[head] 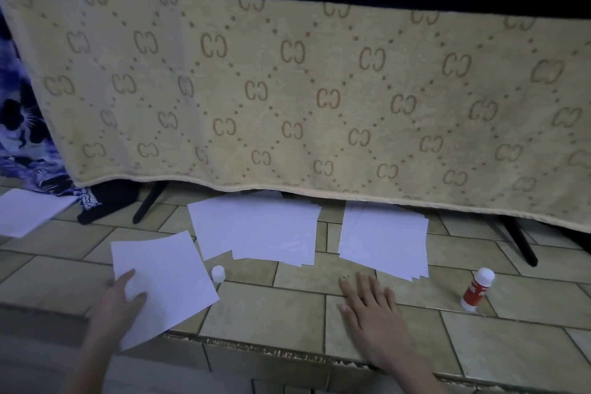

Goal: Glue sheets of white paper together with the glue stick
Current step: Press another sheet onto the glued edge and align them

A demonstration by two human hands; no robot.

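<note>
My left hand [123, 301] holds a white sheet [172, 278] by its near-left edge, thumb on top, the sheet tilted over the tiled counter's front edge. My right hand [372, 304] lies flat with straight fingers on the tiles, holding nothing. A red-and-white glue stick [476, 289] stands upright to its right, apart from it. A small white cap [218, 273] sits by the held sheet's far-right edge. Two piles of white sheets lie further back: a middle pile [259, 230] and a right pile [387, 240].
A beige patterned towel [303, 99] hangs behind the piles, its hem over their far edges. Black stand legs [519, 241] poke out beneath it. More white paper [27, 211] lies at far left beside blue patterned cloth. The tiled counter edge [287, 353] runs near me.
</note>
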